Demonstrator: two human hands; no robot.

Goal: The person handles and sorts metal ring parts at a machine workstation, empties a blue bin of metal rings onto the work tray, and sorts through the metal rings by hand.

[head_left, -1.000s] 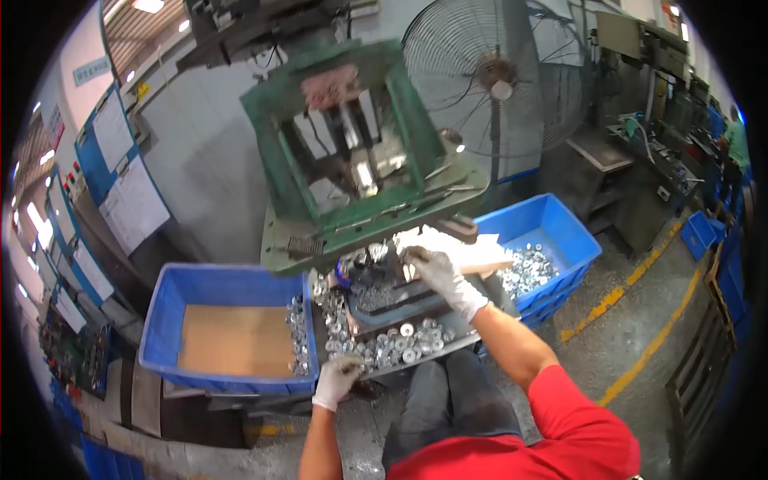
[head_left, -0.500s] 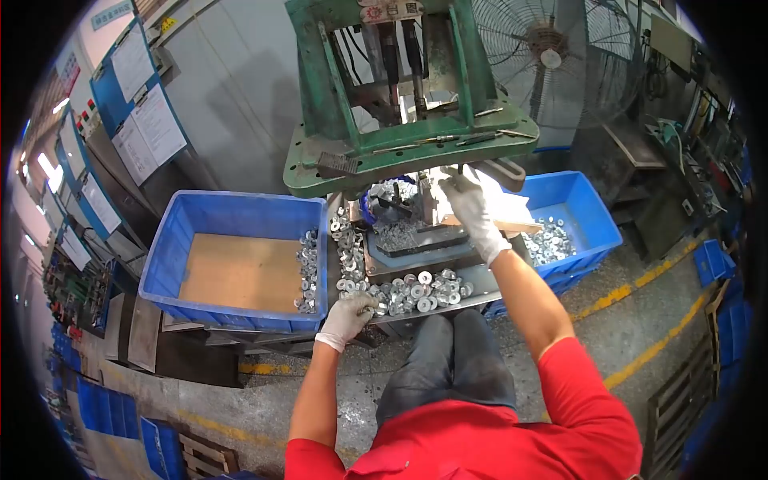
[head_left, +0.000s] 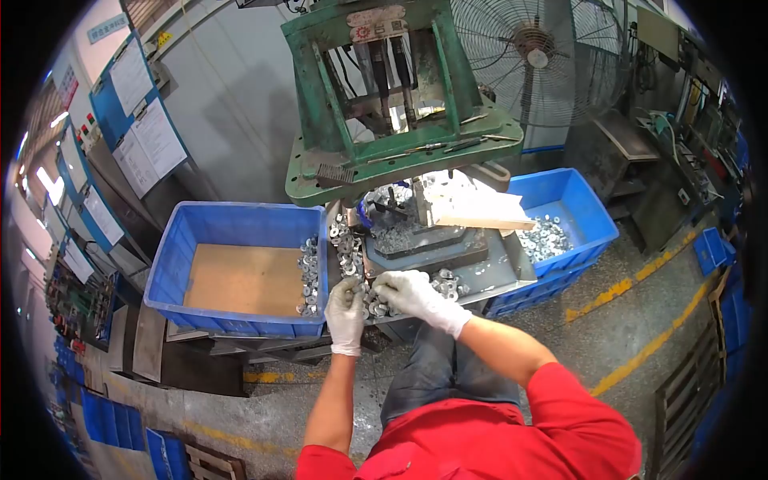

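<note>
White work gloves cover both hands, which have come close together at the front of the machine table. My left hand [head_left: 345, 312] is beside the right rim of the large blue bin, its fingers curled in; whatever they hold is hidden. Just right of it, my right hand [head_left: 412, 294] reaches over the small round metal parts [head_left: 374, 307], fingertips drawn together and pointing left. A tiny object between those fingertips cannot be made out. More of these washer-like parts [head_left: 450, 285] lie right of my right hand, and others run up the table's left side [head_left: 346, 244].
A green press [head_left: 404, 156] stands over the metal die block [head_left: 428, 250]. The left blue bin [head_left: 240, 320] has a brown board bottom and metal parts along its right side. Another blue bin [head_left: 596, 244] at right holds similar parts. A large fan [head_left: 536, 58] stands behind.
My right hand has come back from under the press to the parts pile at the front, close to my left hand. My left hand has turned more upright and shifted slightly.
</note>
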